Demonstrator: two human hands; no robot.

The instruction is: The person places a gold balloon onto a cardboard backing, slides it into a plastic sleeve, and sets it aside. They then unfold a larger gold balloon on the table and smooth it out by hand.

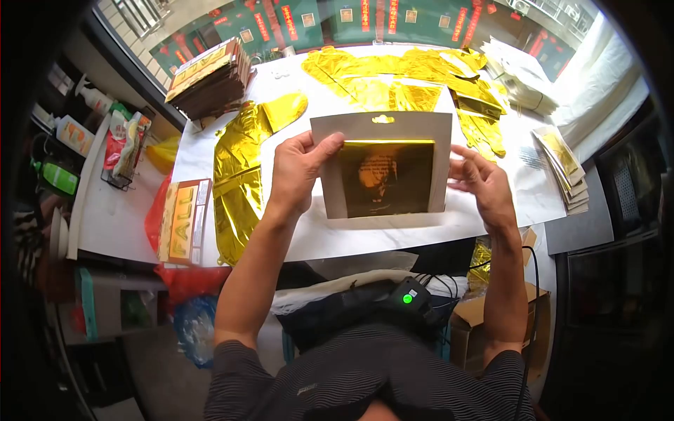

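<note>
I hold a flat grey packet (pixel 382 130) with a hang hole at its top, upright above the white table (pixel 365 235). A folded gold foil piece (pixel 387 177) lies against the packet's lower front. My left hand (pixel 298 170) grips the packet's left edge, thumb on the foil's upper left corner. My right hand (pixel 479 184) holds the packet's right edge with fingers spread along it.
Loose gold foil balloons (pixel 242 165) lie at the left and several more (pixel 407 81) across the back. A stack of printed cards (pixel 209 77) stands at the back left, "FALL" packets (pixel 184 221) at the left edge, more packets (pixel 565 168) at the right. A cardboard box (pixel 470 330) sits below.
</note>
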